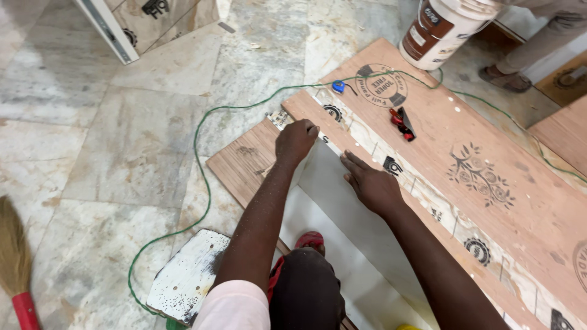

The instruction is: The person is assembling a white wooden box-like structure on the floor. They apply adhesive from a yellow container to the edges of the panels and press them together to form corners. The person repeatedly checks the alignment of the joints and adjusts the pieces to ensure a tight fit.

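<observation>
My left hand [295,141] is closed and pressed on the far corner of a white laminate sheet [330,201] that lies on the floor boards. My right hand [370,182] lies flat, fingers together, on the sheet's long edge where it meets a narrow plywood strip [428,201]. Beyond the strip lies a large brown plywood board [489,165] with printed marks. On that board sit a red and black hand tool [403,123] and a blue tape measure [339,87]. My knee [304,293] in dark cloth is near the bottom.
A green cable [202,153] loops over the marble floor and across the board. A white bucket [443,27] stands at the board's far end beside another person's sandalled foot [504,78]. A paint-stained white board [186,275] lies bottom left, a broom [15,263] at the left edge.
</observation>
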